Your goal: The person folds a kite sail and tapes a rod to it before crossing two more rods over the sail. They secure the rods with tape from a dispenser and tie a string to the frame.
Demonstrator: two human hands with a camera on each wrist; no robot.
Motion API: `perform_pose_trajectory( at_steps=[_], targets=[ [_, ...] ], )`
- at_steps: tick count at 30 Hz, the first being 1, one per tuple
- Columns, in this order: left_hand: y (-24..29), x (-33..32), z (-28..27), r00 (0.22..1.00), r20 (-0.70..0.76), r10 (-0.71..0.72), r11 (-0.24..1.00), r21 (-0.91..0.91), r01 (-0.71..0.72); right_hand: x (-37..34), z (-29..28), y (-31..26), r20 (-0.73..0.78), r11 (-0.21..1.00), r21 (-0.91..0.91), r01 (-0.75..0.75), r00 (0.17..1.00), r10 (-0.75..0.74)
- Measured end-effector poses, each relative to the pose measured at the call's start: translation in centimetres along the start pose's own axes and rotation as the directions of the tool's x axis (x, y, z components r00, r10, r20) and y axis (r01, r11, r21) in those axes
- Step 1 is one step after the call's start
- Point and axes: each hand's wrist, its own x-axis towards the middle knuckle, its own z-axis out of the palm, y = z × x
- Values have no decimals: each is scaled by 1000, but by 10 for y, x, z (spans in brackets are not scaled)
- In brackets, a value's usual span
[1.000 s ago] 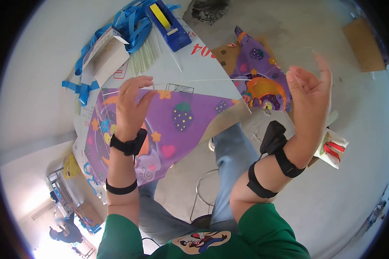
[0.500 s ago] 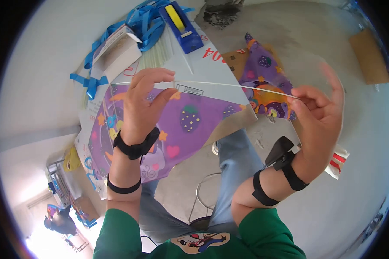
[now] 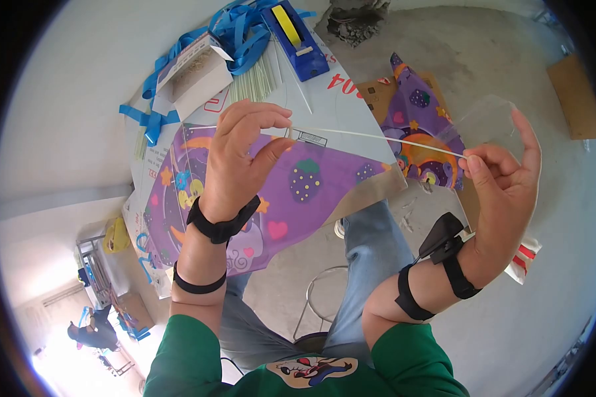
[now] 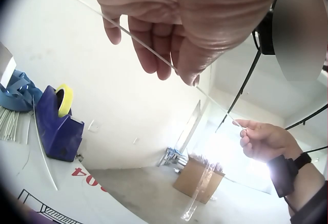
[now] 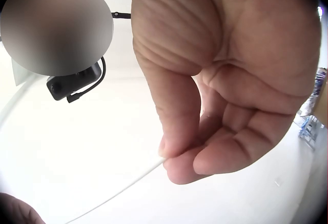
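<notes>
A thin white rod stretches between the two hands above a purple printed fabric piece with strawberries, stars and hearts. My left hand holds the rod partway along, its thumb and fingers curved about it. In the left wrist view the rod crosses those fingers and passes by the thumb tip. My right hand pinches the rod's right end between thumb and fingers, with the index finger raised away from it. The right wrist view shows the rod leaving that pinch toward the left hand.
At the table's back are a blue tape dispenser with yellow tape, an open white box, blue ribbon and a bundle of thin pale rods. Another purple printed piece lies beyond the table. Clear film shows near the right index finger.
My right hand, earlier apart from the rod and blurred, has come to the rod's right end and now pinches it. The left hand keeps its hold; the whole head view has shifted.
</notes>
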Motion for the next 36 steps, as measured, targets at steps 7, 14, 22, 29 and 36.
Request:
perform_pose_trajectory(
  at_steps=[7,14,22,29,36],
  targets=[
    [-27,-20,10,997,43,-64,998,14,64,5,-3,7,-130,983,-96,158,977,-170],
    [-97,-78,48,942,224,-249,964,-36,263,8,-5,10,-198,981,-146,127,968,-155],
    [-119,-86,66,927,249,-282,944,-102,314,9,-5,14,-164,970,-147,194,962,-217],
    [-123,-80,71,895,335,-296,947,-18,320,9,-4,14,-162,976,-129,174,968,-194],
    [-126,-81,76,901,302,-311,942,-30,335,10,-3,15,-156,974,-143,176,968,-198]
  ],
)
